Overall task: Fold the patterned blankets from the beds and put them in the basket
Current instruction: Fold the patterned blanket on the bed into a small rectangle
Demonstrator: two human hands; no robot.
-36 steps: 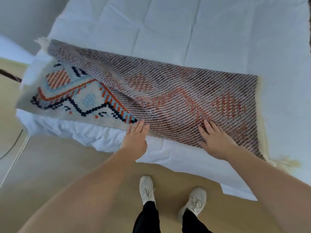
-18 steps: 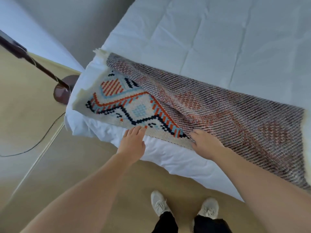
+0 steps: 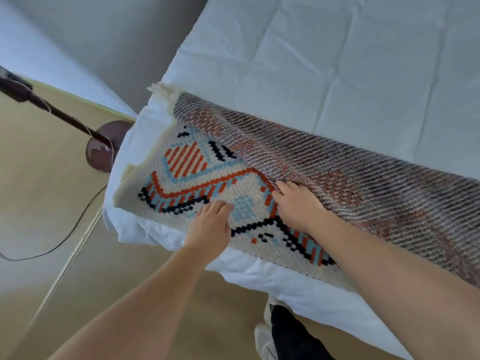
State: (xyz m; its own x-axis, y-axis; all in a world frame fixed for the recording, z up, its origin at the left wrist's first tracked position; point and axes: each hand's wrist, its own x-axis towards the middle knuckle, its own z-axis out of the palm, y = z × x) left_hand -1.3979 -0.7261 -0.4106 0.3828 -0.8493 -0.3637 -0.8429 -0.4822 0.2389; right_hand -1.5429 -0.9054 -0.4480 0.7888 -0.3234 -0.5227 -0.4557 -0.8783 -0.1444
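A patterned blanket (image 3: pixel 337 183) lies folded lengthwise along the near edge of a white bed (image 3: pixel 324 61). Its brownish reverse side faces up on the right. At the left end the cream face with orange, blue and black motifs shows. My left hand (image 3: pixel 211 227) rests flat, fingers together, on the cream face near its front edge. My right hand (image 3: pixel 298 203) lies palm down at the edge of the upper layer, where it meets the cream face; its fingertips touch that edge. No basket is in view.
A dark lamp pole (image 3: pixel 52 110) with a round base (image 3: pixel 104 146) stands on the tan floor left of the bed, with a thin cable (image 3: pixel 65 237) trailing from it. A second white bed (image 3: pixel 39 61) shows at far left. My shoes (image 3: pixel 265 339) are by the bed's edge.
Both hands have slid left along the blanket toward its left end. My right hand moved from the reverse side to the edge of the upper layer, and the view turned left.
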